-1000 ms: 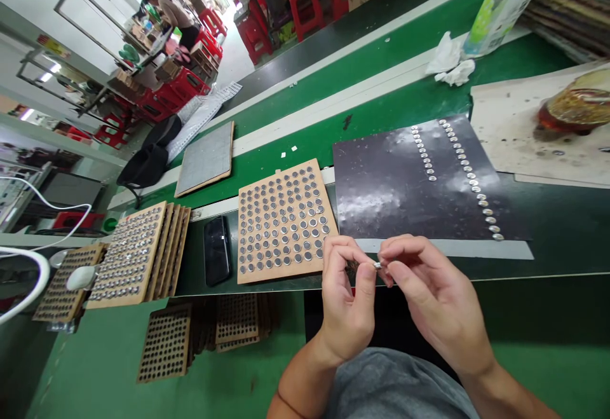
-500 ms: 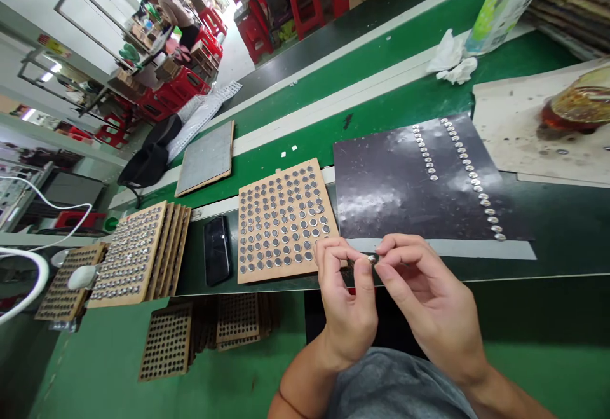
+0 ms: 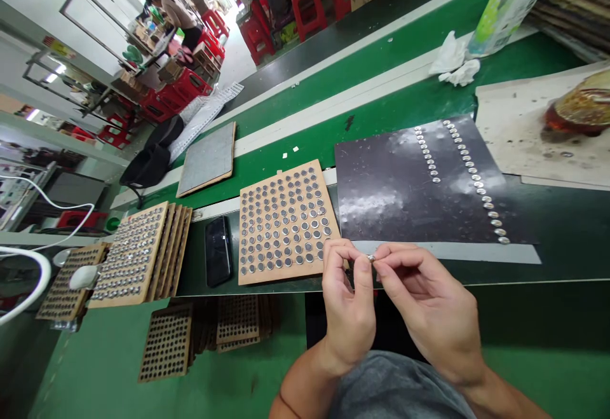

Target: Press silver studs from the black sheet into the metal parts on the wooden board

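Note:
Between the fingertips of my left hand [image 3: 350, 298] and my right hand [image 3: 426, 304] is a small shiny metal piece [image 3: 370, 258], mostly covered by the fingers. Both hands pinch it over the table's front edge. Just left of them lies a tan board [image 3: 281, 271] carrying rows of round, dark-faced metal discs [image 3: 299, 258]. Beyond my right hand, a dark sheet [image 3: 381, 184] bears two lines of small silvery pieces [image 3: 478, 184]; its near edge is bordered by a pale strip [image 3: 495, 252].
A phone [image 3: 218, 250] lies left of the board, beside stacked disc-filled boards [image 3: 128, 254]. A grey plate [image 3: 207, 158], crumpled tissue [image 3: 460, 72], a bottle [image 3: 505, 12] and an amber lump [image 3: 581, 107] on stained cardboard sit farther back. A person [image 3: 176, 15] works in the background.
My right fingertips have come closer to my left ones and now meet at the small metal piece. The view has shifted slightly; the boards and sheet stay put.

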`<state>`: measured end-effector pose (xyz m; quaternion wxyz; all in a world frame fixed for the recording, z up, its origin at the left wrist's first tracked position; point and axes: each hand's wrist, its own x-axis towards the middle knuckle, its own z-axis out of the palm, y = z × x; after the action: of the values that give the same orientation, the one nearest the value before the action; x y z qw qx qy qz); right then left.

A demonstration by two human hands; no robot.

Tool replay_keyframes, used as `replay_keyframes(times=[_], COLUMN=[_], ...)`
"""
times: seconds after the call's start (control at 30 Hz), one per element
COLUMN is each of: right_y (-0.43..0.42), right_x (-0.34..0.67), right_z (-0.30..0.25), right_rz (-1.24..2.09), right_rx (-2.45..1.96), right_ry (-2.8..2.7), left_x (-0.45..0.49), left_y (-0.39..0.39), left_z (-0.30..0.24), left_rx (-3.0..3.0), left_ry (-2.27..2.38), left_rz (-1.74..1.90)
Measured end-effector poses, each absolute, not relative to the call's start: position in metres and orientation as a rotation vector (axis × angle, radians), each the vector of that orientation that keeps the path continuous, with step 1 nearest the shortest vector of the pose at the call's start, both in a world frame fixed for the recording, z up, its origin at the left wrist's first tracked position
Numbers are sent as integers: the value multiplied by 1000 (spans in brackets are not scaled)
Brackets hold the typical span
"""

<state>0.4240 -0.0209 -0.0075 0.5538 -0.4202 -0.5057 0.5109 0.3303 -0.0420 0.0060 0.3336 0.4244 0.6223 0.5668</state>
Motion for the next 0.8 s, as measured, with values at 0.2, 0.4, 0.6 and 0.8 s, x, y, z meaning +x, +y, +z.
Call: replay_keyframes(times=[0.2, 0.4, 0.6, 0.8], right_y=[-14, -11, -13, -12], right_x=[430, 431, 431, 430], right_z=[-5, -4, -3, -2], right_rz=[1304, 1255, 1198, 1192], right_rx=[-942, -955, -1008, -1008], right_ry=[-1169, -1246, -1269, -1224], left_x=[329, 329, 328, 329], left_y=[-41, -42, -43, -45], left_z=[5, 6, 6, 5], left_rx=[1005, 1079, 1139, 1198], left_ry=[1564, 1587, 1628, 1652], left_rz=[1452, 1443, 1448, 1443])
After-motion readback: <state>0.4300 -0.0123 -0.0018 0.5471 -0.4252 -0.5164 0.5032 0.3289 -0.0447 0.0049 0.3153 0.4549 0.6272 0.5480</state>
